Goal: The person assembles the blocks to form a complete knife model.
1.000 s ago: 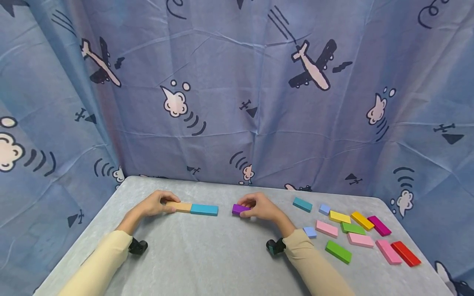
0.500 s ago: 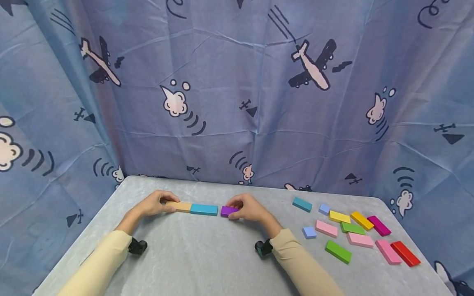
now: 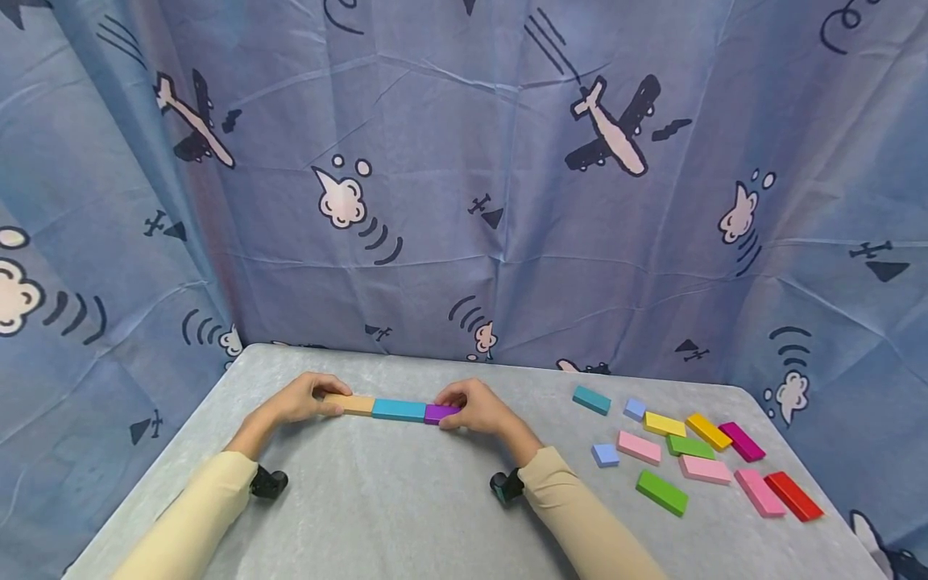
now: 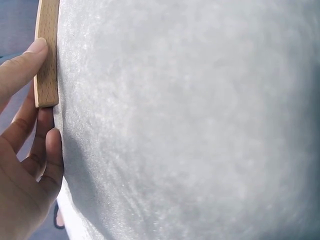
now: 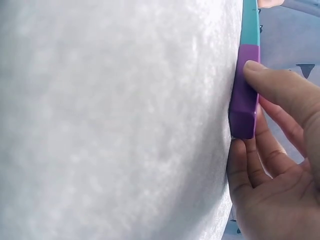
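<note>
Purple block (image 3: 437, 416) has slid left to touch the blue block (image 3: 399, 411), pinched by the right hand (image 3: 481, 408); the left hand (image 3: 299, 399) grips the tan block (image 3: 358, 406); three line up, loose blocks (image 3: 662, 493) remain outside

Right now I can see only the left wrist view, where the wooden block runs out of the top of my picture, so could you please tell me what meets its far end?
Observer: In the head view, a blue block sits end to end with the wooden block.
Operator: Thank you; and what is the right hand holding, please?
Observer: A purple block, and the right wrist view shows its end against the blue block.
Operator: Is anything lying beyond that hand?
Observer: Yes, more blocks are scattered over the right side of the table, with a red block the furthest right.
</note>
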Action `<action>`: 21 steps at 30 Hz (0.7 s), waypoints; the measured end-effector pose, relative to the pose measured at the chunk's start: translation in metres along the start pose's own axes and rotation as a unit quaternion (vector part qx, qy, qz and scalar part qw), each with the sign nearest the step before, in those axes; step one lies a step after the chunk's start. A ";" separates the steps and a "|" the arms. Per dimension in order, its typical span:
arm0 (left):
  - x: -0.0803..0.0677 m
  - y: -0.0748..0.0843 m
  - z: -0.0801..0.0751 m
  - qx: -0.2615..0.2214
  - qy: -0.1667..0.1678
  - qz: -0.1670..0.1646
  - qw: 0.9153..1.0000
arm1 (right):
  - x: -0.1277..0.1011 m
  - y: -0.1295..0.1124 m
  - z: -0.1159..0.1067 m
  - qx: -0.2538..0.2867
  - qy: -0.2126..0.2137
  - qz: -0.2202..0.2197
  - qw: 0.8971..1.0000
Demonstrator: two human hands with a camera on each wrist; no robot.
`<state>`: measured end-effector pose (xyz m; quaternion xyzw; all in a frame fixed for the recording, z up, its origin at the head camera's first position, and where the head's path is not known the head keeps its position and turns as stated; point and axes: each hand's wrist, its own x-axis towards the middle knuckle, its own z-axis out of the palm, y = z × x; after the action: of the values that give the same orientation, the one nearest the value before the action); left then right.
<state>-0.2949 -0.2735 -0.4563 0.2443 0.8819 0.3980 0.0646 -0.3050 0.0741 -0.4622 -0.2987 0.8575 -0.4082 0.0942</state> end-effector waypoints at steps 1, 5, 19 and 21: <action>0.000 0.000 0.000 0.000 0.000 -0.001 1.000 | 0.000 -0.001 0.000 0.000 0.000 0.002 1.000; 0.000 -0.001 0.000 -0.002 0.001 -0.005 1.000 | 0.000 -0.001 0.000 0.004 -0.002 0.006 1.000; 0.001 0.000 0.001 -0.008 0.003 0.000 1.000 | -0.019 0.009 -0.022 0.008 0.017 -0.016 1.000; 0.001 0.000 0.001 -0.007 0.003 0.002 1.000 | -0.023 0.014 -0.027 0.008 0.022 -0.019 1.000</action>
<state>-0.2954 -0.2722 -0.4574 0.2442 0.8789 0.4050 0.0630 -0.3033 0.1121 -0.4567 -0.3054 0.8500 -0.4235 0.0697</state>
